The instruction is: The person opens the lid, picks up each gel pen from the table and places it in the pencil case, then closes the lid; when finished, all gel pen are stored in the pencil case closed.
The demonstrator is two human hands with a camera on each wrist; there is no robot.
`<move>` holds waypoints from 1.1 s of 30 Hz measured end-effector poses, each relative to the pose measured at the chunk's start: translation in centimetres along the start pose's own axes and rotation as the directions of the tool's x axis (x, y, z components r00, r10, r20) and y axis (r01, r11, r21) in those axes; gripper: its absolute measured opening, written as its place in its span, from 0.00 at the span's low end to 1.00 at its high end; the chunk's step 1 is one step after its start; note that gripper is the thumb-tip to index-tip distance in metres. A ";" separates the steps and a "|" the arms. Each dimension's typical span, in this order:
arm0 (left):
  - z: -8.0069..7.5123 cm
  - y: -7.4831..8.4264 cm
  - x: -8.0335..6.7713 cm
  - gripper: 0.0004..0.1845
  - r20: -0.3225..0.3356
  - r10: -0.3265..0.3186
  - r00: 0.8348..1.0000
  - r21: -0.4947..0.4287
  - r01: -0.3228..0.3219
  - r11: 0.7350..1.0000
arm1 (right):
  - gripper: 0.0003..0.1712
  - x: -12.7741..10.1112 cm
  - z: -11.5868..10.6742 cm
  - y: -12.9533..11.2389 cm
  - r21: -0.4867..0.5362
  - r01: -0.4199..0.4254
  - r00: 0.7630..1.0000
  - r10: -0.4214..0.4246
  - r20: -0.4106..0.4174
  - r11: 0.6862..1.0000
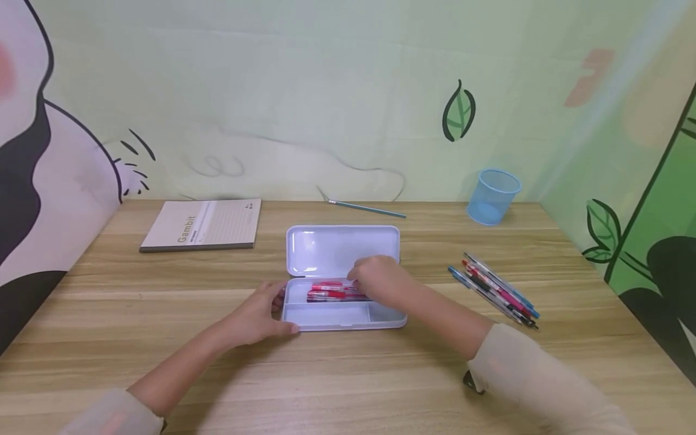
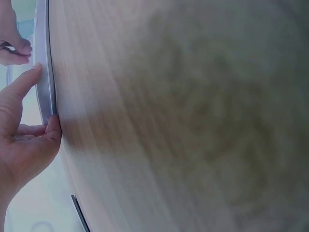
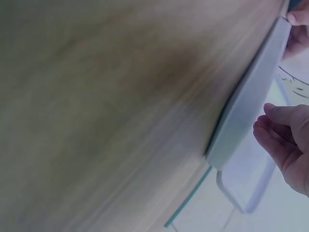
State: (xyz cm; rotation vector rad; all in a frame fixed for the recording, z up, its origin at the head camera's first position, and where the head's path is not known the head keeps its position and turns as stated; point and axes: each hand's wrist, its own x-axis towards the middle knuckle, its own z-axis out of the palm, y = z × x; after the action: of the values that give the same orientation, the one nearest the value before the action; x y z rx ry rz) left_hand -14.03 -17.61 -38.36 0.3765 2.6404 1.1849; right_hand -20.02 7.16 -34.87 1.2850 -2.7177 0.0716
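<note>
Fingers of the right hand [image 1: 377, 279] curl down over the red pens [image 1: 331, 292] inside the open white plastic pencil case [image 1: 326, 315] — whether they pinch one, I cannot tell. The case sits mid-tabletop; the left hand [image 1: 261, 314] grips its left end, thumb on the front wall — loose pens [image 1: 497, 290] lie toward the right edge.

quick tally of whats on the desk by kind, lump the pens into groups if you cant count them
pencil case, open: 1
notebook: 1
blue mesh cup: 1
loose teal pencil: 1
group of red pens in the case: 1, exact number unclear
loose pile of pens: 1, exact number unclear
Total: 6 entries, each pen group counted once
</note>
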 end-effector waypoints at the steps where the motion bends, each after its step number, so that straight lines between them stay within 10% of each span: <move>1: 0.0 0.0 0.0 0.45 0.000 0.000 1.000 -0.001 0.000 1.000 | 0.07 -0.1 -0.2 0.2 0.016 -0.005 1.000 0.005 -0.010 1.000; 8: 0.0 0.0 -0.1 0.44 -0.003 0.011 1.000 0.008 -0.011 1.000 | 0.09 -1.6 -2.2 1.6 0.151 -0.074 0.995 0.084 -0.061 0.986; 33: -0.1 0.1 -0.1 0.44 0.008 -0.009 1.000 0.019 0.008 1.000 | 0.08 -11.9 -5.0 9.7 0.162 -0.354 0.896 0.384 -0.222 0.921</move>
State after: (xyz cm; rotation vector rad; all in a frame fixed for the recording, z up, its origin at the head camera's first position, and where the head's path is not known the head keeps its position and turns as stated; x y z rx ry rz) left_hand -13.99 -17.61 -38.20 0.3723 2.6457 1.1535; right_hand -19.54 22.97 -31.42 0.7024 -2.7236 0.4095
